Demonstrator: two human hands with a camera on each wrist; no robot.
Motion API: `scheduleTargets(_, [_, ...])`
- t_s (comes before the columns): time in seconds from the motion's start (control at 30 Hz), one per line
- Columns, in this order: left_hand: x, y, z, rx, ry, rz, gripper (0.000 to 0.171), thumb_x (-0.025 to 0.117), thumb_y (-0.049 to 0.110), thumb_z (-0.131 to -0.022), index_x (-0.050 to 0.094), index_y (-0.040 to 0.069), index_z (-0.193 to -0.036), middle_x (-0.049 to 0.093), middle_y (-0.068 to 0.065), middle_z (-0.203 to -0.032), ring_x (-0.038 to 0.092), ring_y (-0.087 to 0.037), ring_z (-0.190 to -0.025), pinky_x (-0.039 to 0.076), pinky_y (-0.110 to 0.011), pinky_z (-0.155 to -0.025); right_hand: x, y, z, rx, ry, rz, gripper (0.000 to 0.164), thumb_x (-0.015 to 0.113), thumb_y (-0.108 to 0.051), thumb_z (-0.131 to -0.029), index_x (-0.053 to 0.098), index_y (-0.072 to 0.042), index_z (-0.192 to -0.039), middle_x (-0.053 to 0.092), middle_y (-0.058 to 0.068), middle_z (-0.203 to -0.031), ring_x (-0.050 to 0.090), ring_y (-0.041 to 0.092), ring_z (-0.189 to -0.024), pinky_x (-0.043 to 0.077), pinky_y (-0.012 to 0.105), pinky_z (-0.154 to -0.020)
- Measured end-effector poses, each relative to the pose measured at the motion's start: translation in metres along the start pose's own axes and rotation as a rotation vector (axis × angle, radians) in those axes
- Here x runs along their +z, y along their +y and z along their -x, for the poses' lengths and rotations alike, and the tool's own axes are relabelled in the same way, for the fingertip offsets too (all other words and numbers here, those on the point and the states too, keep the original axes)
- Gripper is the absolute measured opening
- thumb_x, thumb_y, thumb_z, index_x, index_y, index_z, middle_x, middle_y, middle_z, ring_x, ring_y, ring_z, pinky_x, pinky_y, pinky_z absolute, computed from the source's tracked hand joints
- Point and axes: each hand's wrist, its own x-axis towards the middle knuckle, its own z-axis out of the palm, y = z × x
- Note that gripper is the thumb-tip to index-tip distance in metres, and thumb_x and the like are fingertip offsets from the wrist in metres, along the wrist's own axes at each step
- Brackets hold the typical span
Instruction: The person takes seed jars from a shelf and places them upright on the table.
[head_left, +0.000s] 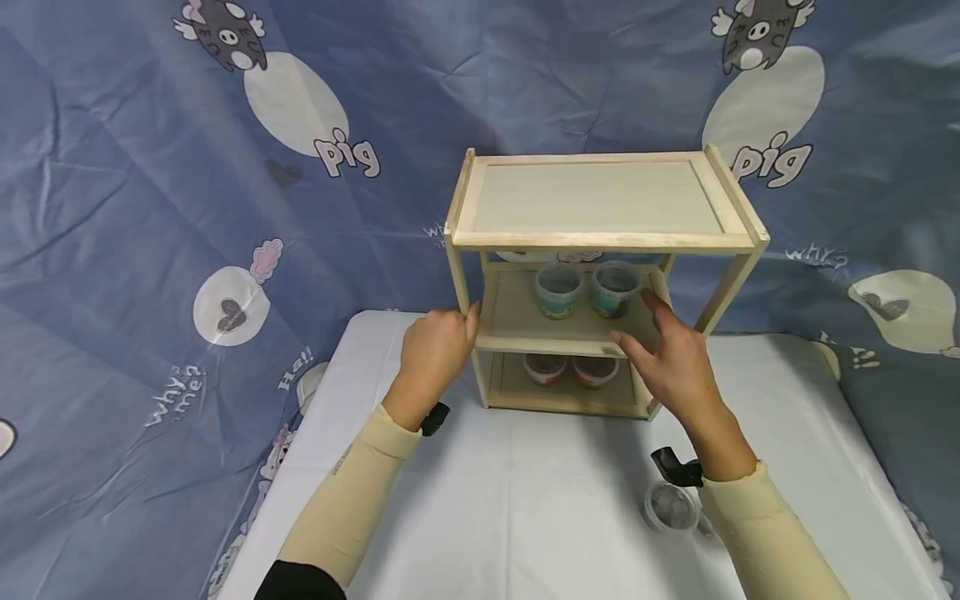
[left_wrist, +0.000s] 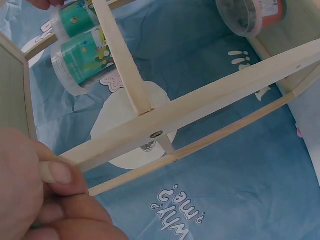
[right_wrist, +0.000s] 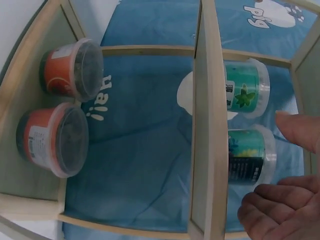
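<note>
A small three-tier wooden shelf [head_left: 598, 242] stands on the table. My left hand [head_left: 435, 354] grips its front left post [left_wrist: 215, 102], fingers curled round the wood in the left wrist view. On the middle tier stand two clear-lidded tubs with green labels, a left one [head_left: 557, 293] and a right one [head_left: 613, 293]. My right hand [head_left: 678, 367] is at the front right of that tier, thumb and fingers spread apart. In the right wrist view its fingertips are right at the lid of the right green tub [right_wrist: 250, 155], and nothing is in its grasp.
Two tubs with red labels, a left one [head_left: 544, 367] and a right one [head_left: 596, 372], sit on the bottom tier. A clear round container [head_left: 670, 507] lies on the white tabletop [head_left: 480, 500] by my right forearm. Blue printed cloth [head_left: 420, 108] hangs behind the shelf.
</note>
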Motion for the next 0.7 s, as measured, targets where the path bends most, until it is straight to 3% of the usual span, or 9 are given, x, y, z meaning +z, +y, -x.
scheduleTargets(0.37, [-0.003,-0.001,0.0,-0.002,0.02,-0.009,0.062,0.037,0.035,-0.104,0.043,0.015,-0.045,0.045,-0.005,-0.046,0.046,-0.023,-0.037,0.037,-0.042,-0.034,0.0,-0.001,-0.011,0.047,0.01,0.026,0.074,0.071,-0.039,-0.087,0.039,-0.007,-0.146,0.05,0.025,-0.136,0.059,0.047,-0.104,0.041,0.062,-0.088])
scheduleTargets(0.7, [0.001,-0.003,0.001,0.005,0.007,0.005,0.063,0.035,0.036,-0.104,0.042,0.016,-0.045,0.044,-0.003,-0.046,0.045,-0.022,-0.037,0.037,-0.04,-0.035,0.007,-0.001,-0.021,0.086,0.022,0.026,0.081,0.071,-0.042,-0.086,0.036,-0.001,-0.146,0.047,0.028,-0.138,0.048,0.053,-0.117,0.039,0.064,-0.091])
